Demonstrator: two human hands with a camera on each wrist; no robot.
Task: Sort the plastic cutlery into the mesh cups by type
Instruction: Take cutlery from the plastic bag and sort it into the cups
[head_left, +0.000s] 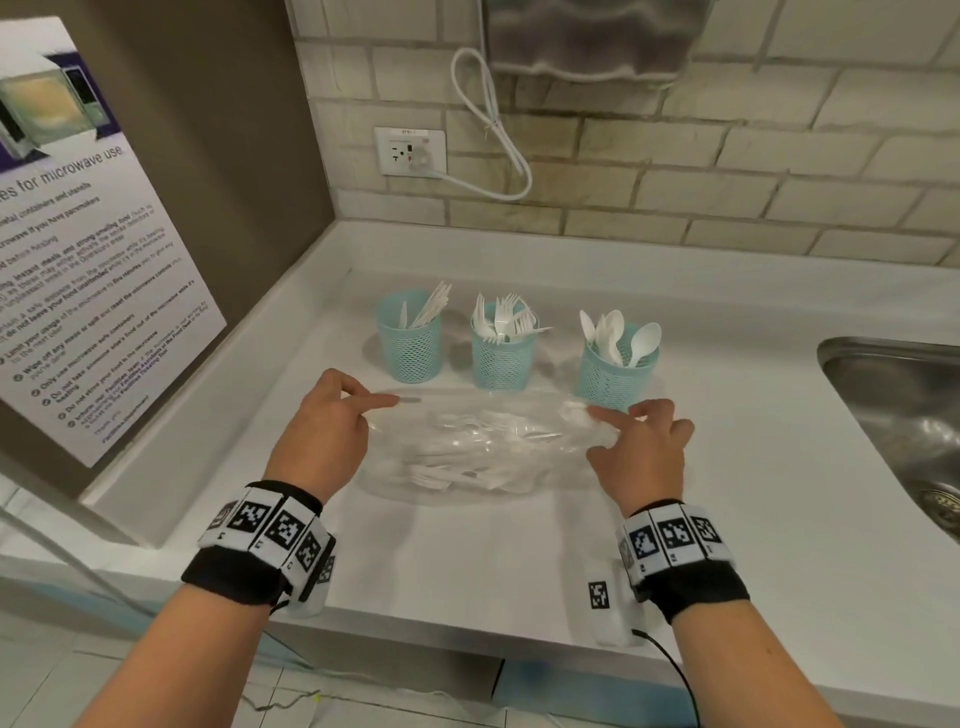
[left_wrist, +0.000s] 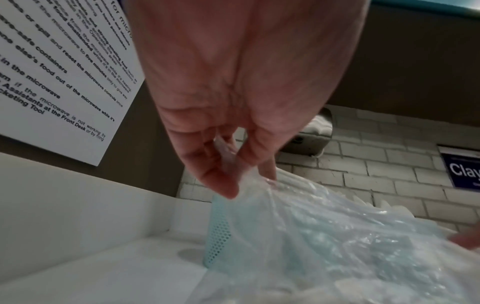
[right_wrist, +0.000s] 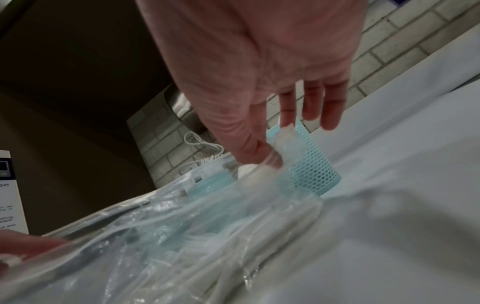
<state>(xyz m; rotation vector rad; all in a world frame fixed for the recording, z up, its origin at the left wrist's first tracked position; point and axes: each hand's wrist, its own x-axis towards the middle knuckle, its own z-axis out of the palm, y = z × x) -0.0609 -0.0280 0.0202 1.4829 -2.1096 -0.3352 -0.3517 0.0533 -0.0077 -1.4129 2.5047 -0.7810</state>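
Note:
A clear plastic bag (head_left: 478, 441) of white plastic cutlery lies on the white counter (head_left: 519, 561), stretched between my hands. My left hand (head_left: 332, 415) pinches its left edge between thumb and fingers; the left wrist view shows the pinched bag (left_wrist: 324, 236) under my left hand (left_wrist: 233, 174). My right hand (head_left: 634, 441) pinches the right edge, and the right wrist view has the bag (right_wrist: 182, 236) below my right hand (right_wrist: 267, 158). Behind stand three teal mesh cups: knives (head_left: 410, 335), forks (head_left: 503, 348), spoons (head_left: 618, 364).
A steel sink (head_left: 904, 415) is set into the counter at the right. A brown side wall with a microwave notice (head_left: 78, 249) closes the left. The tiled back wall carries a socket (head_left: 410, 150) with a white cable (head_left: 493, 130).

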